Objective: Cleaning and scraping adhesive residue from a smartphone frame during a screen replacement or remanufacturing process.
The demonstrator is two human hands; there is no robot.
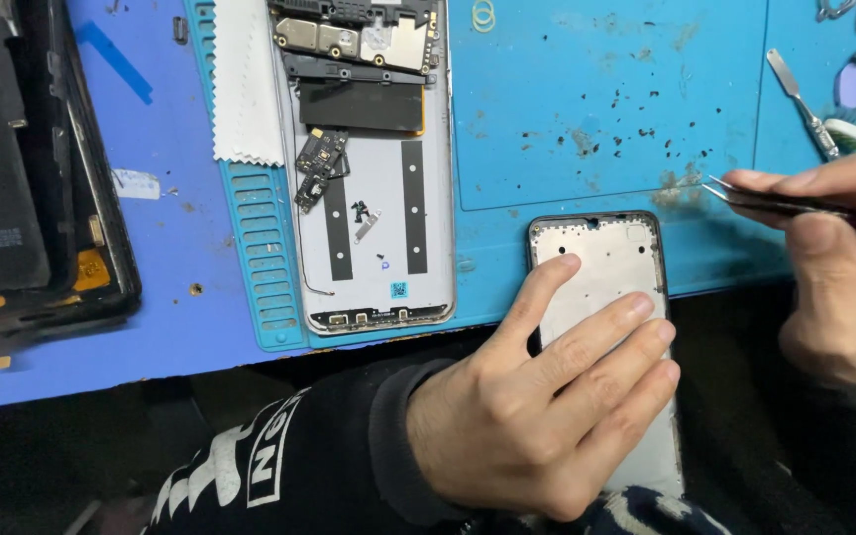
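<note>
My left hand lies flat on a bare phone frame with a silver inner plate and dark rim, fingers spread across its lower half, pressing it down at the blue mat's front edge. My right hand is at the right edge, pinched around metal tweezers whose tips point left, just above and right of the frame's top corner. An opened phone body with circuit boards, a small loose board and black adhesive strips lies to the left on the mat.
A blue work mat dotted with black debris covers the desk. A white cloth strip lies at upper left, a dark disassembled device at far left, and a metal spudger with other tools at upper right.
</note>
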